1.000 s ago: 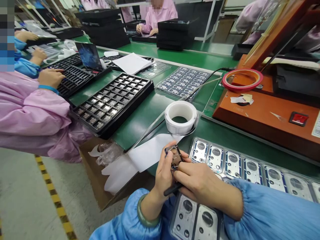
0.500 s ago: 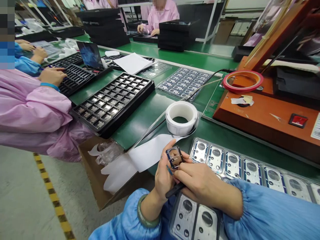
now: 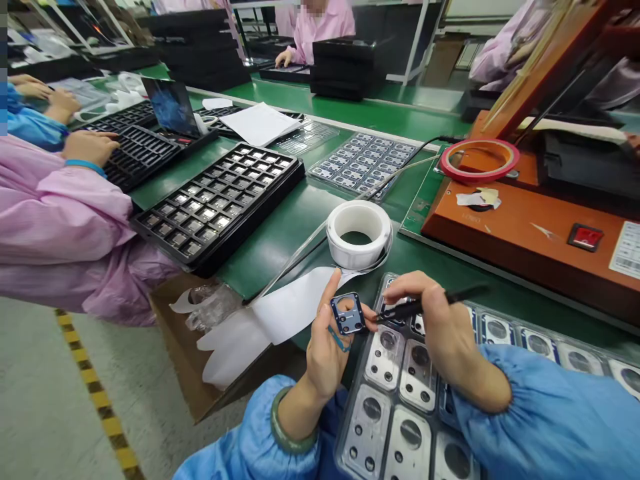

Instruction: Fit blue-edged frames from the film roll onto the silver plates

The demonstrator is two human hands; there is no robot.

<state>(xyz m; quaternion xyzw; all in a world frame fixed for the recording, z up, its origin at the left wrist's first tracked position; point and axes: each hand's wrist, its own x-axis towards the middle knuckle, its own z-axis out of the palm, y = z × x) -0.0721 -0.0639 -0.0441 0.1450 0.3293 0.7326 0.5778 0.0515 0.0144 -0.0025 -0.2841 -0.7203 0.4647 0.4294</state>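
Observation:
My left hand (image 3: 325, 347) is closed around the edges of a small dark-blue cover plate (image 3: 349, 315), which has one large round opening and smaller holes. A thin blue strip (image 3: 340, 339) shows just below the plate, near my palm. My right hand (image 3: 445, 333) grips slim black tweezers (image 3: 410, 309), whose tip points left to my left fingertips beside the plate. Under my right hand lies a clear blister tray (image 3: 367, 393) with silver plates in its pockets. Behind it, a second blister tray (image 3: 517, 325) of similar plates is partly hidden by my right arm.
A white label roll (image 3: 357, 233) stands ahead, its liner trailing into a cardboard box (image 3: 185, 373). To the right is an orange-brown machine (image 3: 525, 220) with red tape (image 3: 480, 160) on it. A black tray (image 3: 220, 200) of metal parts lies left, beside a co-worker's pink sleeve (image 3: 65, 213).
My right hand has moved up and right, away from the plate, with the tweezers swung to point left. My left hand still holds the plate. More of the near tray shows.

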